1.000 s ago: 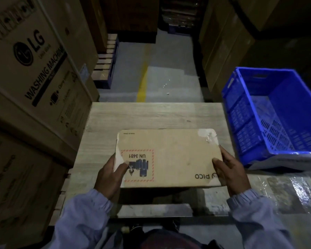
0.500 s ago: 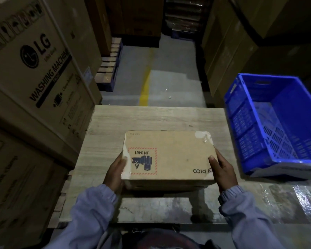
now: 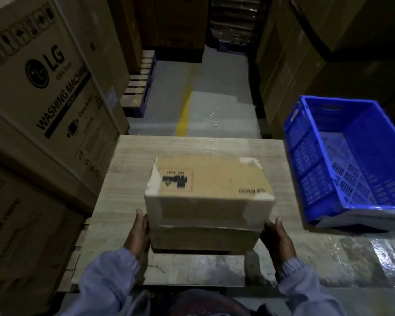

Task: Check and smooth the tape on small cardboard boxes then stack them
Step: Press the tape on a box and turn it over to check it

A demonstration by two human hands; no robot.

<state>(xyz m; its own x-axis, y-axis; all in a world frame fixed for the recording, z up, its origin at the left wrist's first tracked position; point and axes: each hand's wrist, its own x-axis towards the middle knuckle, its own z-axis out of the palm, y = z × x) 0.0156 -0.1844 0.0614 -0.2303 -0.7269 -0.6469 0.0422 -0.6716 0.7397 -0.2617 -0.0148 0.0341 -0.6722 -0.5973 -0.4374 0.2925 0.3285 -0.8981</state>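
The desk (image 3: 192,147) is a pale wood-grain board, worn grey along its near edge. The lower box (image 3: 205,238) stands directly on it toward the near side, carrying the upper box (image 3: 210,179). A blue crate (image 3: 310,160) sits just beside its right edge

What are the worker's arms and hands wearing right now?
Long, loose pale blue-grey sleeves cover both arms, left sleeve and right sleeve, cuffed at the wrists. Left hand and right hand are bare: no gloves, no watch showing.
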